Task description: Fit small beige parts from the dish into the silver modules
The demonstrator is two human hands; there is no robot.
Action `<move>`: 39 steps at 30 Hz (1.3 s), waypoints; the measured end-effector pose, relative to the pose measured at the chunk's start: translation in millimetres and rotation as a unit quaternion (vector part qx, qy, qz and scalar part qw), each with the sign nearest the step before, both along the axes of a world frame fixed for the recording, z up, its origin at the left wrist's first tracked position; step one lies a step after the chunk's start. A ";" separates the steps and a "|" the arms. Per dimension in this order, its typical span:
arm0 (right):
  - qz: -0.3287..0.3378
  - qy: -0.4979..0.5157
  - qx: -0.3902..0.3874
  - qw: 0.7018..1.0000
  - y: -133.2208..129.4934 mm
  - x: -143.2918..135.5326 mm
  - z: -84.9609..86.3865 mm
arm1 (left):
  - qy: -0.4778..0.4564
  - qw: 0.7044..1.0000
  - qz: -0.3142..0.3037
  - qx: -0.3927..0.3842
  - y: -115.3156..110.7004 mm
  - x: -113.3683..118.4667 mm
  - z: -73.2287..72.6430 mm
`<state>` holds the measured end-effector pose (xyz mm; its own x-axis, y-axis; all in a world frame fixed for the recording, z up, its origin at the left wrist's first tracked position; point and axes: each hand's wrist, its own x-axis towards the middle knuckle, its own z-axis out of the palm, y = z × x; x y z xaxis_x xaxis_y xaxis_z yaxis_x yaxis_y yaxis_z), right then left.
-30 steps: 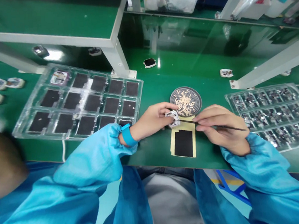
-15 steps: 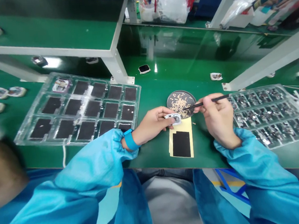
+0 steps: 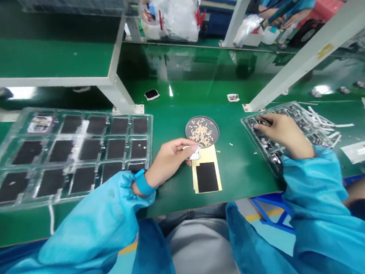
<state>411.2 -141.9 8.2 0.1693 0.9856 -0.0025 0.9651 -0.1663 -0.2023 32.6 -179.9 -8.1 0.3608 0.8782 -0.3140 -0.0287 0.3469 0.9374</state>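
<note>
My left hand (image 3: 168, 158) is closed on a small white watch case (image 3: 194, 153), pinched between thumb and fingers just in front of a round grey dish (image 3: 189, 137). Tiny tan pieces (image 3: 202, 129) are heaped in that dish. Over the clear parts tray (image 3: 245, 127) on the right, my right hand (image 3: 286, 133) is closed on black tweezers (image 3: 266, 120), mostly hidden by the fingers. Small metallic parts fill this tray's compartments. Below the watch case lies a yellow sheet (image 3: 218, 172) bearing a black rectangle (image 3: 207, 177).
A large clear tray (image 3: 151, 127) with black-lined compartments lies at left. One watch case (image 3: 40, 124) sits in it. Shelf legs (image 3: 119, 93) stand on the bench. White strips (image 3: 324, 120) lie beyond the right tray. Another person's hands (image 3: 296, 18) show behind.
My right hand has moved from the dish to the right-hand tray. My left hand still holds the watch case near the dish. The camera view has shifted rightward.
</note>
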 end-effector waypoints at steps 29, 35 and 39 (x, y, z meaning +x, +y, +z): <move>0.424 0.412 0.022 0.806 -37.9 -160.0 -1.2 | -0.013 0.998 0.061 0.006 0.7 -0.9 -10.9; 0.361 0.411 -0.002 0.837 -41.8 -160.0 -10.1 | -0.039 0.997 0.064 -0.013 1.6 -1.1 -12.9; 0.236 0.412 -0.027 0.880 -40.4 -161.7 -7.2 | -0.038 0.998 0.054 -0.003 1.1 -0.9 -7.8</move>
